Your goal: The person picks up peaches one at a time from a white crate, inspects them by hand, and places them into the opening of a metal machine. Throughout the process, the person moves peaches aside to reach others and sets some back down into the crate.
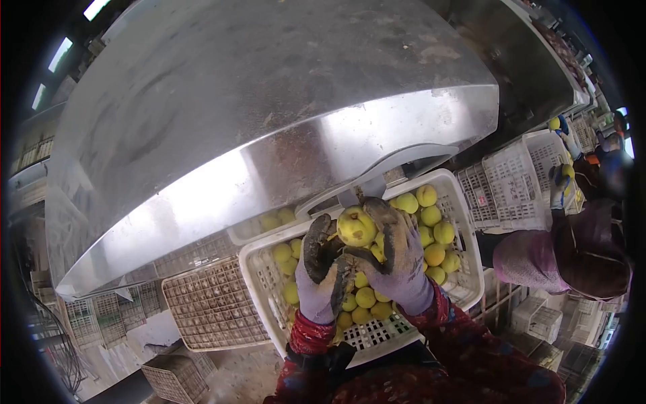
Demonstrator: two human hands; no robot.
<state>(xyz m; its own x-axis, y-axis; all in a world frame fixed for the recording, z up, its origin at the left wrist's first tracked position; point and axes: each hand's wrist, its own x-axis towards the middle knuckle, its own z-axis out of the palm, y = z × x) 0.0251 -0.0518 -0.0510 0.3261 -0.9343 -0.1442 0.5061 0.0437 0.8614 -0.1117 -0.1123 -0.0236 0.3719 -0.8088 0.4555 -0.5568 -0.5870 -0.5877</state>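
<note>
Between my gloved hands, above a white plastic crate [474, 259], is a yellow-green peach [356, 226] with brown blemishes. My right hand [397, 246] curls around its right side, fingers over the top and thumb below. A second yellow peach [378, 248] shows partly in that same palm. My left hand [321, 266] is bent around the left side, its fingertips against the held peach. Both gloves are pale purple with dark, dirty fingers. Beneath the hands, loose yellow-green peaches [364, 297] lie in the crate, partly hidden by my wrists.
A large metal machine cover [282, 87] overhangs the crate's far side. To the left lies a brown-stained crate [212, 303]. Stacked white crates [508, 182] stand at the right, near another person's purple sleeve [528, 261] and gloved hand [560, 183].
</note>
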